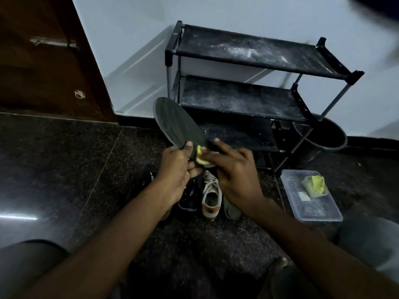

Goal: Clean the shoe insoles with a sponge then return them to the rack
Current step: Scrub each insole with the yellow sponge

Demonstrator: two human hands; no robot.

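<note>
My left hand point(176, 169) grips the heel end of a dark ribbed insole point(178, 124), which points up and away toward the rack. My right hand point(233, 169) holds a small yellow sponge point(200, 157) against the insole's lower part, fingers spread over it. The black three-shelf shoe rack point(254, 91) stands against the wall just beyond, its shelves dusty and bare. Another grey insole point(231, 209) lies on the floor under my right wrist.
A white sneaker point(211, 197) and a black shoe point(190, 197) sit on the dark floor below my hands. A clear plastic box point(311, 197) holding a second yellow sponge point(314, 185) lies to the right. A black bucket point(321, 132) stands behind the rack. A brown door point(43, 57) is at left.
</note>
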